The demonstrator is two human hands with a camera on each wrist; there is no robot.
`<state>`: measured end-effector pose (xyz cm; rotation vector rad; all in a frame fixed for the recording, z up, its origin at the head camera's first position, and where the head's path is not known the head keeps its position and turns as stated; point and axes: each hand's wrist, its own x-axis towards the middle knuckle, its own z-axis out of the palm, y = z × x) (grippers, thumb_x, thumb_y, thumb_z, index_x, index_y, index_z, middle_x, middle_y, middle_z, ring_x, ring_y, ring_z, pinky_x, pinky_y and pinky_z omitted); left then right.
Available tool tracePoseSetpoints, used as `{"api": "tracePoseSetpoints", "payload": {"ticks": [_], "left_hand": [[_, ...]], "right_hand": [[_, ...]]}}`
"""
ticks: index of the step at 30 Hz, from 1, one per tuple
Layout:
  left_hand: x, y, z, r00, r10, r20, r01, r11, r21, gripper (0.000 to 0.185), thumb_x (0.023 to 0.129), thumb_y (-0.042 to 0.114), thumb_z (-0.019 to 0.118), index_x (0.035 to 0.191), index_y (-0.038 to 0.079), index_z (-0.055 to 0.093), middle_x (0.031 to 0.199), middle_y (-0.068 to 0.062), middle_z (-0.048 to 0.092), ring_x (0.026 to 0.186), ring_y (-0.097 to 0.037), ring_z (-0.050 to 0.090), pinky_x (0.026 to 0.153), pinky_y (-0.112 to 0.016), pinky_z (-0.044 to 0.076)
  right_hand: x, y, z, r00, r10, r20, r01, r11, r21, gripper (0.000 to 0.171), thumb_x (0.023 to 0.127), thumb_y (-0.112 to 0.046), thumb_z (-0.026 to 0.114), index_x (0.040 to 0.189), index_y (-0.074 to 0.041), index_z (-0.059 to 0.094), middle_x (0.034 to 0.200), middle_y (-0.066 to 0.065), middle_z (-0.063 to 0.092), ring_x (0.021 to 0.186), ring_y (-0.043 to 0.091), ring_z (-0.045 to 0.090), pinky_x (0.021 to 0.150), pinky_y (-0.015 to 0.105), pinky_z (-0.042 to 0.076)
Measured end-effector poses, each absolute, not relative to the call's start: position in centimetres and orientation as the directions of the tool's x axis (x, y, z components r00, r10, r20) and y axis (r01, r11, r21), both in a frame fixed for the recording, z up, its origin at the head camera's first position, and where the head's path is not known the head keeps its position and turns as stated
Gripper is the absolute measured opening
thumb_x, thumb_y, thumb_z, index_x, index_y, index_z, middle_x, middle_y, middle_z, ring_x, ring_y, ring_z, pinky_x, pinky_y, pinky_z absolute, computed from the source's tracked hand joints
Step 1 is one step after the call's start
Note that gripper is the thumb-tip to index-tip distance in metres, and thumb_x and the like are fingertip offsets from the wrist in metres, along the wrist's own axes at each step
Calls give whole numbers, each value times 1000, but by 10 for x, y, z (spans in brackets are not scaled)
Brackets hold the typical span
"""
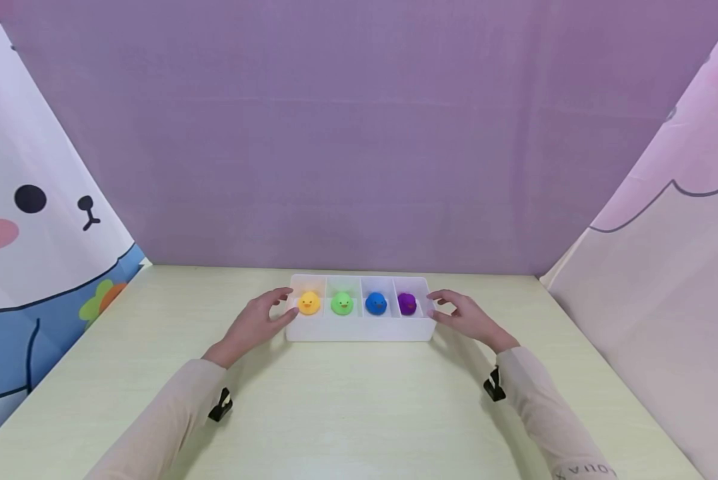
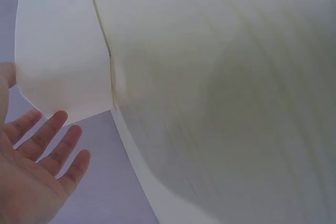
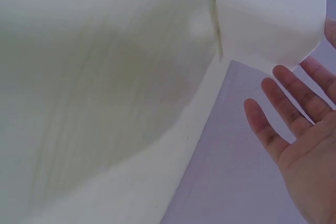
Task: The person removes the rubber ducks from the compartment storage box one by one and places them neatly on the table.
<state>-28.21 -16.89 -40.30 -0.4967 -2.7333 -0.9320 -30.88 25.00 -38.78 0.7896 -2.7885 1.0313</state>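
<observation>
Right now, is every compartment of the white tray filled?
Yes. The tray holds one duck per compartment: yellow duck, green duck, blue duck, purple duck.

The left hand point(image 2: 31, 177), fingers straight and spread, sits just beside the white tray point(image 2: 63, 51).

Soft even light, faint shadows under the arms, head view sharp, wrist views blurred

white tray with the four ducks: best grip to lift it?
Grip the tray by its two short end walls, one hand from each side. It is long and narrow, and the left hand and right hand already flank those ends, so it should lift level, keeping the ducks in place.
</observation>
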Motion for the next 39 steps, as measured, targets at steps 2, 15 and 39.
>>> {"api": "tracePoseSetpoints", "payload": {"ticks": [2,15,39], "left_hand": [[-282,-170,-403,-919,244,310,381,750,540,54,88,38,57,131,6,48,126,-16,56,110,-32,55,90,-49,46],[-284,-177,-410,-906,257,336,409,736,540,51,89,40,55,130,9,50,129,-11,54,113,-31,54,95,-49,43],[-289,-172,-412,-901,271,339,431,645,631,46,88,25,60,127,3,49,127,-18,53,107,-35,56,92,-50,45]], "right_hand": [[-310,249,-387,-864,-443,239,-494,654,-572,37,87,-17,61,119,0,54,122,17,57,108,39,53,75,36,49],[-325,244,-371,-838,-468,280,-544,688,-481,40,85,-15,63,119,2,53,121,19,57,109,37,52,81,50,50],[-352,208,-369,-820,-539,194,-573,757,-315,32,81,-5,64,112,1,60,115,15,61,110,32,54,97,46,43]]}}
